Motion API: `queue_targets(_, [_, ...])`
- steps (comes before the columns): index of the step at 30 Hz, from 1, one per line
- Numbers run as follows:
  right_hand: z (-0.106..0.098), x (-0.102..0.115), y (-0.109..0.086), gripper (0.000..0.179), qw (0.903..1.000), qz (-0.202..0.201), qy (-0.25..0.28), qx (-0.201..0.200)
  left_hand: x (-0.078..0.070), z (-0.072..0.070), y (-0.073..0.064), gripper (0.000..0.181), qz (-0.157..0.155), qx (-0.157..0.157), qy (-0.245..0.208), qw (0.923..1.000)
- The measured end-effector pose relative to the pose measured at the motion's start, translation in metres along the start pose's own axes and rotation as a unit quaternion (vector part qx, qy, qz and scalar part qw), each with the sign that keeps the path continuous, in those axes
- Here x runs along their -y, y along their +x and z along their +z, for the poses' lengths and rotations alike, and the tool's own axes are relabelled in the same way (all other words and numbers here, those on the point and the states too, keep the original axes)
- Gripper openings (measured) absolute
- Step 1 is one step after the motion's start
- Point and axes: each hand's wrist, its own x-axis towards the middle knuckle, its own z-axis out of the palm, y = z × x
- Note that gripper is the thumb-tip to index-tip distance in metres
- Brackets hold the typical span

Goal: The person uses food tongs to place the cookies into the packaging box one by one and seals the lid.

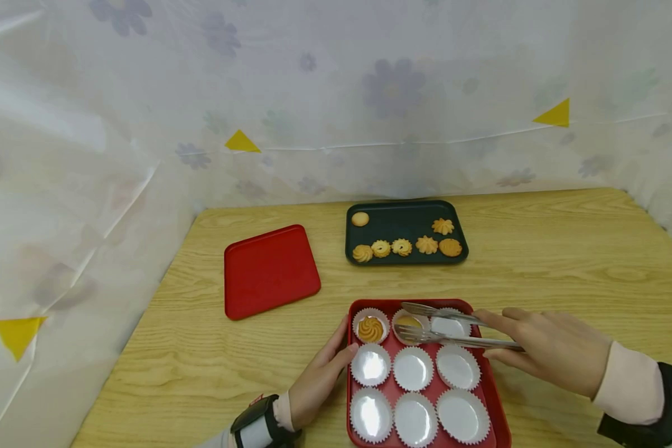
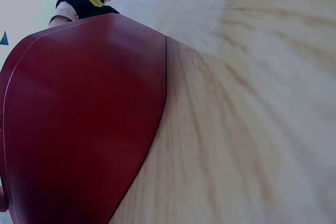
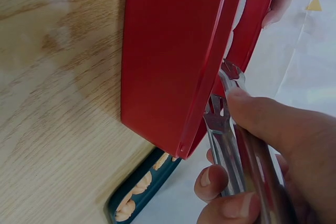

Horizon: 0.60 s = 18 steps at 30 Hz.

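My right hand (image 1: pixel 560 348) grips metal tongs (image 3: pixel 228 148), its thumb on one arm and its fingers round the other. The tongs' two ends are spread apart over the back middle paper cup, where a round cookie (image 1: pixel 407 321) lies, partly hidden. My left hand (image 1: pixel 320 376) holds the left rim of a deep red box (image 1: pixel 498 410), thumb over the edge. Rows of white paper cups (image 1: pixel 413 368) fill the box. A swirled brown cookie (image 1: pixel 371 329) sits in the back left cup. In the left wrist view, the box's outer wall (image 2: pixel 89 114) fills the left side.
Behind the box lies a dark green tray (image 1: pixel 397 224) with several cookies (image 1: pixel 401 247), mostly along its front edge. A flat red lid or tray (image 1: pixel 271 272) rests on the wooden table (image 1: pixel 201 354) at left. Flowered plastic sheeting (image 1: pixel 313 81) surrounds the table.
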Motion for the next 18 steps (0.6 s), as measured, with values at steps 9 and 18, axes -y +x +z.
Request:
queue_targets(9, [-0.008,0.001,-0.002,0.061,0.9995,-0.011,-0.018,-0.023,0.0,0.0,0.0,0.065,-0.002,0.0,-0.002,1.0])
queue_targets(18, [-0.02,0.002,-0.001,0.06,0.9982,-0.034,-0.019,-0.047,-0.001,0.0,-0.001,0.066,-0.001,-0.003,0.001,1.0])
